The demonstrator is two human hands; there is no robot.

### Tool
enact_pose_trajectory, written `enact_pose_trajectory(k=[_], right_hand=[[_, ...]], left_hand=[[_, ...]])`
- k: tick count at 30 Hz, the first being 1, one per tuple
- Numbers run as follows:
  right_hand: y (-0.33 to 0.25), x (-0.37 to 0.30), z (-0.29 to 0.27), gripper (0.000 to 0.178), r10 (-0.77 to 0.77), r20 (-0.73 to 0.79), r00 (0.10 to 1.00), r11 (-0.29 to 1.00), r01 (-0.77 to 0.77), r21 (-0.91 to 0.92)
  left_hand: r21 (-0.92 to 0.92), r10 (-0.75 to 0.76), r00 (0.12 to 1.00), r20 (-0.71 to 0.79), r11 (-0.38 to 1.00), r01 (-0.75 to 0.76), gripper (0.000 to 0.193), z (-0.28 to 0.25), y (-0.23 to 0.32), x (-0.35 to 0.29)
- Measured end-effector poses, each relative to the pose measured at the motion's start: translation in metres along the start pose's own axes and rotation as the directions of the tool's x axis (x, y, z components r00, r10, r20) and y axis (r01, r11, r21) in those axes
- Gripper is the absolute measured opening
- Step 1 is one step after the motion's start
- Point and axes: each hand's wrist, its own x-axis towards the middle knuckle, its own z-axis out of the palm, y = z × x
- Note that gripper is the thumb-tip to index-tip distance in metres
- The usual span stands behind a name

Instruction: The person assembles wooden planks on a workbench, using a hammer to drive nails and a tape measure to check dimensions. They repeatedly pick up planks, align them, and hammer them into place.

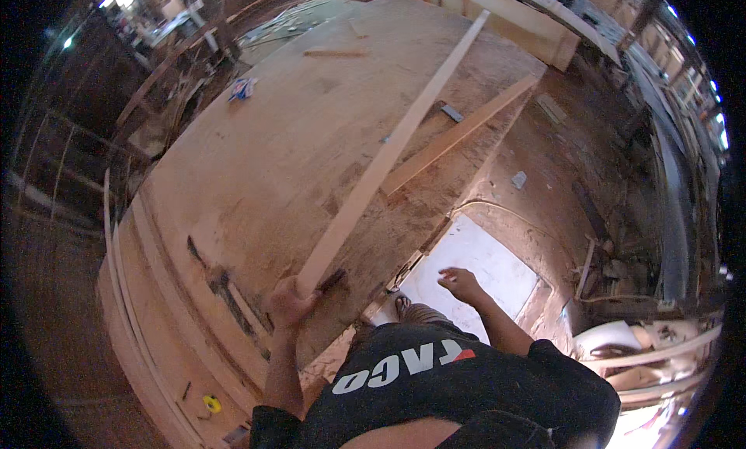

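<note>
A long, pale wooden strip (396, 142) runs slantwise from my left hand towards the far right of the large wooden table (256, 154). My left hand (291, 302) is closed round its near end. My right hand (464, 284) is over a white board (489, 255) beside the table, its fingers loosely bent and their tips apart; nothing shows in it. A shorter, reddish wooden board (458, 138) lies to the right of the strip. Between the two is a small dark grey block (451, 112).
Dark hand tools (233, 294) and narrow wood strips lie on the table's left part. A yellow tape measure (211, 404) sits at the near left. Farther off are a blue-and-white packet (242, 89) and a wood piece (334, 53). Stacked sheets (672, 193) stand at the right.
</note>
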Motion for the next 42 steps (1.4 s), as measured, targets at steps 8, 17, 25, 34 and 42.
enact_pose_trajectory(k=[8, 17, 25, 34, 42], right_hand=[[-0.148, 0.064, 0.038, 0.058, 0.009, 0.277, 0.961, 0.363, -0.261, 0.895], [-0.12, 0.115, -0.015, 0.031, -0.013, 0.2, 0.98, 0.598, -0.152, 0.787], [-0.071, 0.14, -0.049, 0.036, 0.098, 0.059, 0.993, 0.728, -0.112, 0.676], [-0.043, 0.071, -0.021, 0.033, -0.088, -0.051, 0.995, 0.996, 0.086, -0.027], [-0.01, 0.044, -0.038, 0.027, -0.122, -0.127, 0.984, 0.977, 0.097, -0.188]], left_hand=[[-0.168, 0.01, 0.968, 0.251, 0.985, 0.034, 0.074, 0.056, 0.077, -0.014], [-0.255, 0.113, 0.96, 0.257, 0.966, -0.046, 0.069, 0.084, 0.092, -0.013], [-0.189, 0.077, 0.979, 0.186, 0.981, -0.042, 0.062, 0.04, 0.105, -0.01], [-0.112, -0.064, 0.967, 0.246, 0.989, 0.094, 0.059, 0.049, 0.089, -0.016], [0.145, -0.182, 0.947, 0.266, 0.978, 0.147, 0.051, 0.107, 0.084, 0.006]])
